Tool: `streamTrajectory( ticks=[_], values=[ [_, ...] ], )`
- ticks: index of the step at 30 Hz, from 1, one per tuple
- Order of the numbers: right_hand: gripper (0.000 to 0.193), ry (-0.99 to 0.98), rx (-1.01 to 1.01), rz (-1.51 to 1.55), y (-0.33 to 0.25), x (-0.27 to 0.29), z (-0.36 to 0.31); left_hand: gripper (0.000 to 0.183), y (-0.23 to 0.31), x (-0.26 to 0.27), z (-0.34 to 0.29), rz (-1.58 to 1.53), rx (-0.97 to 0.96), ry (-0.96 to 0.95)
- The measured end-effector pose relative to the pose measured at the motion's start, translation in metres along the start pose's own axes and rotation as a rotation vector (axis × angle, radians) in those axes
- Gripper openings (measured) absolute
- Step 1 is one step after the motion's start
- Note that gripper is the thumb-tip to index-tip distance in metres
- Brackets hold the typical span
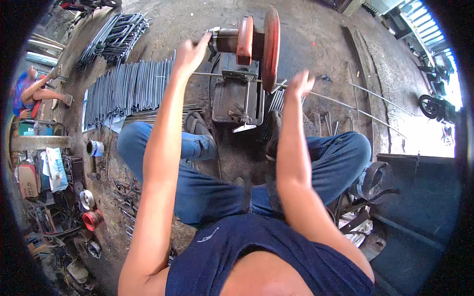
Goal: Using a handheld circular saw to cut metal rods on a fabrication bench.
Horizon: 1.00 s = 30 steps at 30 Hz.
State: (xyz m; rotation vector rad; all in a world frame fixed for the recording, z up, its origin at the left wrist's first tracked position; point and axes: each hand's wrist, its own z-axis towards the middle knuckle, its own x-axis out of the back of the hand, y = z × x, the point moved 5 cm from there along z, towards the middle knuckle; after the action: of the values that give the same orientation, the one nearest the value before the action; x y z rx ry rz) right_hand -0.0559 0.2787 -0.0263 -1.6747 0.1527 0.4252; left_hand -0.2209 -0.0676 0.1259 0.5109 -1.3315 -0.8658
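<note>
A cut-off saw [234,39] with an orange guard [245,40] and a large reddish disc [271,49] stands in front of me on a dark metal base [232,106]. My left hand [188,56] is at the left end of its motor, one finger stretched toward that end; the other fingers show only partly. A long thin metal rod [365,112] runs across the base under the disc and far out to the right. Right of the disc, my right hand [299,85] is close to the rod. Its fingers are blurred, so I cannot tell whether they grip the rod.
Many cut rods [131,89] lie in rows at the left, with bent metal frames [116,37] behind them. Short rod pieces [277,101] lie beside the base. Another person [37,91] sits at the far left. Motorcycles [437,101] stand at the right, beyond a dark panel [414,197].
</note>
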Motion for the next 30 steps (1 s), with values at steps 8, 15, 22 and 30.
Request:
streamTrajectory(
  ticks=[8,15,22,30],
  values=[
    [0.047,-0.749,0.775,-1.218,-0.123,-0.218,-0.05,0.045,0.105,-0.114,0.04,-0.095,0.195,-0.496],
    [0.05,-0.657,0.531,-1.09,-0.097,-0.207,-0.031,0.042,0.082,-0.156,0.051,-0.081,0.228,-0.651],
    [0.044,-1.019,1.255,-1.873,-0.087,-0.209,-0.063,0.054,0.077,-0.132,0.041,0.114,0.253,-0.354],
    [0.067,-0.726,0.532,-1.221,-0.123,-0.187,-0.071,0.065,0.07,-0.129,0.028,0.126,0.247,-0.388]
  ],
)
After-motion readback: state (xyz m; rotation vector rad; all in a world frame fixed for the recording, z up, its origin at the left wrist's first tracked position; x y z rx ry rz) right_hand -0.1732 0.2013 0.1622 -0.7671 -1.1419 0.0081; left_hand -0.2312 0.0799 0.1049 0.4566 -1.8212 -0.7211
